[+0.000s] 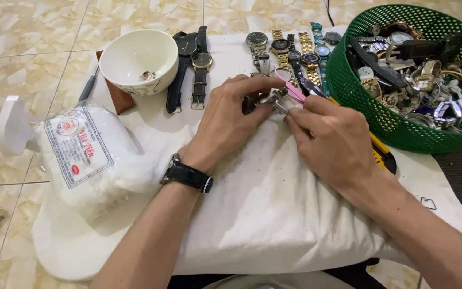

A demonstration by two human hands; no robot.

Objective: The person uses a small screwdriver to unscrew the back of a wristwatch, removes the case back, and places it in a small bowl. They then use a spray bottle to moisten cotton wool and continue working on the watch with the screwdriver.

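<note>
Watch (pixel 271 99), a small silver-coloured metal piece, sits at the centre of the frame, a little above the middle, on a white cushion (pixel 274 214). The left hand (pixel 225 126) closes on it from the left, thumb and fingers pinched together around the case so that most of it is hidden. The right hand (pixel 330 139) comes in from the right with its fingertips pressed together on a thin metal tool (pixel 281 106) whose tip touches the watch; the hand covers the rest of the tool. Pink tweezers (pixel 293 91) lie just beyond the fingers, touching or nearly touching the watch.

Judging by its look, the watch is stiff, light for the hand but dense, and smooth enough to slip. Its glass and small pins are probably fragile, so the case edges seem the safest hold, with the soft cushion under it as a brace.

A row of watches (pixel 290 51) lies along the upper edge of the cushion, with two dark-strapped ones (pixel 193 64) to their left. A white bowl (pixel 139 60) stands at upper left with some small bits inside. A bag of cotton (pixel 89 155) rests at the left. A green basket (pixel 348 80) heaped with watches fills the upper right. A black-strapped wristwatch (pixel 187 174) is on the left wrist.
</note>
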